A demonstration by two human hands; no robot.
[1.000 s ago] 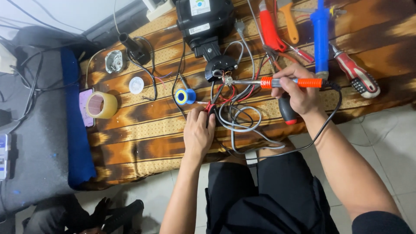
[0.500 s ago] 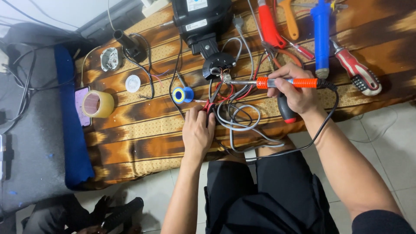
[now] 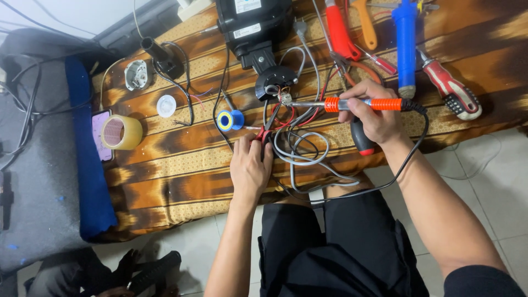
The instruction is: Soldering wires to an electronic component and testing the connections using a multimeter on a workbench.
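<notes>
Brown patterned cloth (image 3: 181, 165) covered the bench, with pale tile floor at the near edge. Far left lay a blue strip (image 3: 82, 165), then a roll of tan tape (image 3: 121, 132) resting on a phone (image 3: 100, 135), a small white cap (image 3: 166, 105) and a blue solder spool (image 3: 226, 120).

Left hand (image 3: 250, 168): fingers closed, pinching red and black wires (image 3: 269, 129) near the middle of the bench. Just beyond them sat a round black part (image 3: 275, 83) at the foot of a black motor housing (image 3: 253, 25). Right hand (image 3: 377, 121): closed fully around the orange soldering iron (image 3: 357, 104), tip touching or just beside the round part; I could not tell which.

Risks, as judged:
- Left fingertips sat near the tip; a slip could burn them.
- Grey cable loops (image 3: 302, 154) and the iron's black cord (image 3: 407, 159) lay tangled; a snag could jerk the tip off the joint or scorch insulation.
- Cloth underneath could singe if the iron dropped.

Far right: blue tool (image 3: 406, 44), red-handled screwdriver (image 3: 451, 88).
</notes>
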